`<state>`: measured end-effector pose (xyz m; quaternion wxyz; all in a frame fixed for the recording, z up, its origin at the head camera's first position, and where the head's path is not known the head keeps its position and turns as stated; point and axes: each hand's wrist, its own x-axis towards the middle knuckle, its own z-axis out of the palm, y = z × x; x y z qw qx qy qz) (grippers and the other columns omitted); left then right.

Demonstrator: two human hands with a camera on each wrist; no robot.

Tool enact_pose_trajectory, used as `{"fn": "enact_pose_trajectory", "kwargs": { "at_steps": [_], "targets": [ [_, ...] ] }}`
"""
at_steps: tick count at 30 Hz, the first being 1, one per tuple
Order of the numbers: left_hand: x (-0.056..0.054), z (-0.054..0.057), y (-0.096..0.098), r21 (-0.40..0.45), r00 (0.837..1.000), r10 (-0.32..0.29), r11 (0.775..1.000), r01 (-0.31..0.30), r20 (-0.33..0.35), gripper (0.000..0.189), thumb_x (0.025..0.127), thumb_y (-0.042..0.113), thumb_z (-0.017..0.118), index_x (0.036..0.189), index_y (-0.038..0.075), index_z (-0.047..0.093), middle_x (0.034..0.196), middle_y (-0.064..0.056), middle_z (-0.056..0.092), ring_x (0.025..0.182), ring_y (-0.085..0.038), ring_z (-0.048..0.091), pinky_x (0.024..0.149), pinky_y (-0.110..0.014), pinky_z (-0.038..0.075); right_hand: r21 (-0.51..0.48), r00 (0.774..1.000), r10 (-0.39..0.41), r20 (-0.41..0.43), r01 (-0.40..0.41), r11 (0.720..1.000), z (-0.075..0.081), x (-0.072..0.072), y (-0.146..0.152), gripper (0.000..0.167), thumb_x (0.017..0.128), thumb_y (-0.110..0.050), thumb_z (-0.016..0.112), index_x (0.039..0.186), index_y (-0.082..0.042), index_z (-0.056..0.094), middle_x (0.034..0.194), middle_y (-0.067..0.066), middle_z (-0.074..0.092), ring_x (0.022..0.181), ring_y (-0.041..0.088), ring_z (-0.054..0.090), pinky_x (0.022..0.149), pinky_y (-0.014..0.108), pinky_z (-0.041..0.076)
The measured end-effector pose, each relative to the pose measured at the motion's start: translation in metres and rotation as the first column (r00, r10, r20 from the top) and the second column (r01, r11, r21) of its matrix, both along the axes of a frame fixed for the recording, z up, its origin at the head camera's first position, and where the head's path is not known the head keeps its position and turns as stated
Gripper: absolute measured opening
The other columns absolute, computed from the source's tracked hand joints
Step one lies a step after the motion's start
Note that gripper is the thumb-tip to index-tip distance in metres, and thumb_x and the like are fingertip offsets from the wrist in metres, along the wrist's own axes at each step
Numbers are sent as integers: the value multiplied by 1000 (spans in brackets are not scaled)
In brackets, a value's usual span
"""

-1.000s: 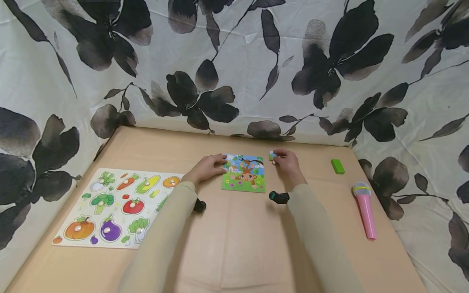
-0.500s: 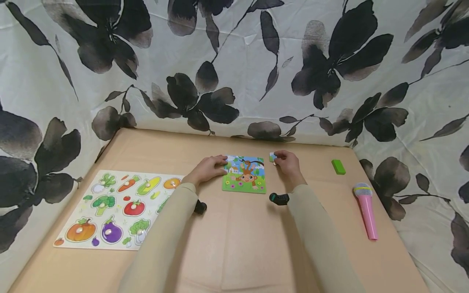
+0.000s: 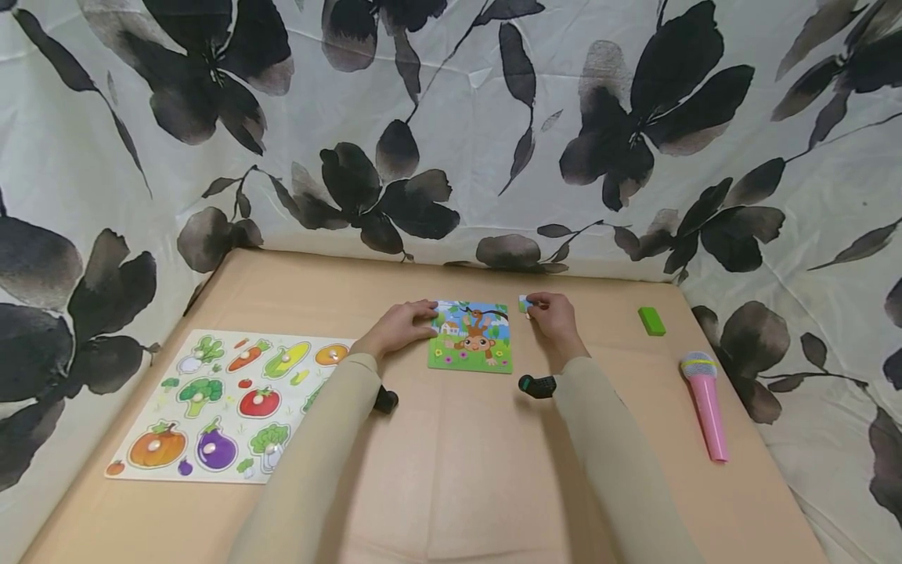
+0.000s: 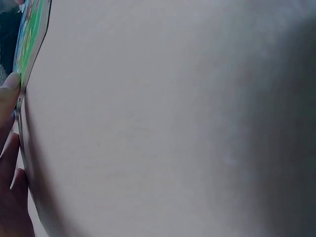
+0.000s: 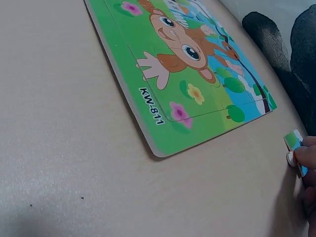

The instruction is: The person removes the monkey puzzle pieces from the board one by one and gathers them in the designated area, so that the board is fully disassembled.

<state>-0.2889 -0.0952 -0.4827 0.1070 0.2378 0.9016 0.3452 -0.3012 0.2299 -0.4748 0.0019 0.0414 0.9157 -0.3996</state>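
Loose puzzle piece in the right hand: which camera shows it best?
Right wrist: the puzzle piece appears largest there, its green and blue print visible, though the right hand partly covers it. Head shows just a small patch beside that hand; left wrist doesn't show it.

head: table [image 3: 479, 462] is being viewed from above, forward-down | wrists, close: monkey jigsaw puzzle [image 3: 470, 337] is being shared by all

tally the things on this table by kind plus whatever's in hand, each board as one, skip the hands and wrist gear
Monkey board plus vegetable board: 2
Loose puzzle piece: 1
Green block: 1
Pink microphone: 1
Total: 5
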Motion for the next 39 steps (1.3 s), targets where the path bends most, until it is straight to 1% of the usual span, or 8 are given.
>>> {"fn": "enact_pose_trajectory", "kwargs": {
  "at_steps": [5,10,13,16,21,28,33,39],
  "targets": [
    [0,1,0,10,1000,1,1000,-1,1,46,92,27,70,131,5,62,151,-2,44,144,-21,31,119,-41,21,1,1000,9,-13,-9,1000,-2,-1,1,28,95,-7,60,122,1,67,124,22,61,108,34,59,90,44,51],
    [1,1,0,7,1000,-1,1000,1,-1,45,91,26,70,131,5,63,150,-2,44,144,-20,31,119,-40,21,47,999,46,-28,-45,998,0,-5,1,28,95,-6,60,121,1,67,123,23,60,106,34,59,88,44,51],
    [1,2,0,8,1000,-2,1000,2,-7,45,91,26,70,130,5,63,150,-3,44,144,-21,31,119,-41,20,63,995,95,-33,-93,994,7,-5,-4,29,97,-7,58,124,1,65,127,22,58,110,34,58,90,45,51],
    [1,2,0,6,1000,-2,1000,2,-7,45,91,25,70,131,4,62,151,-4,44,144,-22,31,119,-41,20,28,989,148,-8,-147,989,18,-5,-15,31,99,-11,57,128,-1,63,129,21,57,115,34,55,95,46,49],
    [1,2,0,6,1000,3,1000,-3,5,45,92,26,70,131,5,62,151,-3,44,144,-20,31,119,-39,21,18,969,246,15,-246,969,28,-5,-39,33,99,-13,58,130,-4,62,132,18,56,119,34,54,100,47,46],
    [2,2,0,9,1000,-3,1000,3,2,45,91,25,70,131,4,62,151,-4,44,144,-23,31,119,-41,22,3,938,346,21,-346,938,23,-3,-65,33,99,-15,59,130,-5,62,131,14,59,117,31,57,97,44,48],
    [1,2,-1,10,1000,2,1000,-2,9,46,91,26,70,131,5,62,151,-3,44,144,-22,31,119,-41,22,-58,937,347,40,-344,937,15,1,-76,34,98,-17,60,131,-7,61,128,13,60,114,29,58,95,43,49],
    [0,1,-2,16,1000,3,1000,-3,13,46,92,26,70,132,5,62,151,-3,44,144,-22,32,119,-41,23,-42,946,321,49,-319,947,10,5,-83,34,98,-19,60,131,-8,62,125,12,62,111,27,58,94,41,49]
  ]
}}
